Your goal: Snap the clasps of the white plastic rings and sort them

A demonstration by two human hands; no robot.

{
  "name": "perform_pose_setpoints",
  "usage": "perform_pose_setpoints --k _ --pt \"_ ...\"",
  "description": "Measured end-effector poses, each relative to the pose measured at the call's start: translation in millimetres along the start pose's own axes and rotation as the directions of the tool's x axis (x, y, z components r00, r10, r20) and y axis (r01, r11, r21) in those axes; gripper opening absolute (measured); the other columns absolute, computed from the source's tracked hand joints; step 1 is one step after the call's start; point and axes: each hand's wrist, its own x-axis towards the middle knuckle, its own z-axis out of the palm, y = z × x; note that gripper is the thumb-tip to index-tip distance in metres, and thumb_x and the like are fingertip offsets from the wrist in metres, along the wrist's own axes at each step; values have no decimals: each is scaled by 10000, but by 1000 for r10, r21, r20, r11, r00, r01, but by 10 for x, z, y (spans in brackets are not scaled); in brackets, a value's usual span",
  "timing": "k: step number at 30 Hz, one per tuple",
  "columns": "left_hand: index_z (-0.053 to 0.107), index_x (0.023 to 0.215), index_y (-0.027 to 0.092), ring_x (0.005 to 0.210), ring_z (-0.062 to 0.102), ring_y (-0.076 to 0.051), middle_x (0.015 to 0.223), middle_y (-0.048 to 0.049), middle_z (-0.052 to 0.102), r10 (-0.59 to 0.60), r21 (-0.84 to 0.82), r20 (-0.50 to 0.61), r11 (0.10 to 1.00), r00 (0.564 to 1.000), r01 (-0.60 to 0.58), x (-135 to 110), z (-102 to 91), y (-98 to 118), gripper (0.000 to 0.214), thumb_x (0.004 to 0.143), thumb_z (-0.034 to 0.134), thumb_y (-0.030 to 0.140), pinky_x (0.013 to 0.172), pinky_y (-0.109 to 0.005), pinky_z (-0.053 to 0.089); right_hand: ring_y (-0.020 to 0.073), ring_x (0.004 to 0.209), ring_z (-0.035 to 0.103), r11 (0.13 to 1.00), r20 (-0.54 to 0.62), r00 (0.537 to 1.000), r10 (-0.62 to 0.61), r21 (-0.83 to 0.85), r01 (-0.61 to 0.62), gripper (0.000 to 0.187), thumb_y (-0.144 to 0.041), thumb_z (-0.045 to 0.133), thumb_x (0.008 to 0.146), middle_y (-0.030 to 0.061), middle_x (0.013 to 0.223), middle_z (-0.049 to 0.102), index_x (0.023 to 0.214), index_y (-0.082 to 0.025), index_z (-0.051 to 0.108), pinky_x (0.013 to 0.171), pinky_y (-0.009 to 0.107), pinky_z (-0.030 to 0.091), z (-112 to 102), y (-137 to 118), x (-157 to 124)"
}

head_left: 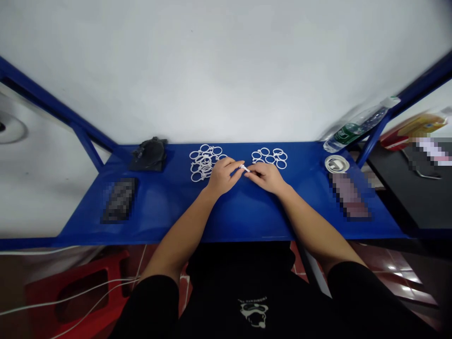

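Observation:
My left hand [222,176] and my right hand [266,177] meet at the middle of a blue shelf [169,207], fingers curled in a pinch. Between their fingertips is a small white plastic ring piece [244,167], gripped from both sides. Just behind my left hand lies a loose pile of white rings [203,162]. Behind my right hand a smaller group of white rings [270,157] lies in neat rows.
A dark crumpled cloth [150,153] sits at the back left. A plastic water bottle [356,125] lies at the back right, with a white coil [336,164] near it. A red stool [70,292] and white cables are below left. A white wall stands behind.

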Motion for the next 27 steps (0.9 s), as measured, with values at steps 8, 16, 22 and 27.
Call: perform_pose_setpoints --k 8,16,22,27 --pt "668 1371 215 962 663 -205 1064 -96 712 56 1 86 998 995 -56 -13 13 -5 372 1076 452 286 884 -375 534 200 772 652 999 -31 999 14 38 -12 318 -480 585 1025 54 893 733 1183 -247 734 728 332 498 12 -22 -1" --pt "638 1403 217 1017 686 -207 1132 -107 729 78 -5 130 997 989 -78 -47 91 6 379 1073 454 250 903 -375 544 206 764 647 1000 -91 996 21 4 -21 270 -455 593 1022 61 877 734 1090 -242 745 713 333 485 75 14 -6" --pt "767 1116 228 947 733 -202 1011 -71 789 17 -19 47 1000 999 -17 -47 101 19 234 1049 551 288 888 -393 537 204 770 657 1000 -104 994 16 6 -15 280 -457 571 1031 65 892 748 1032 -241 749 718 332 495 81 5 -9" --pt "761 891 237 835 738 -182 896 -32 798 -11 -9 23 1000 1000 12 -45 128 41 221 1020 587 282 955 -426 524 199 764 671 1000 -82 997 -13 17 14 277 -420 560 1034 60 871 751 955 -233 749 706 324 497 88 14 -14"
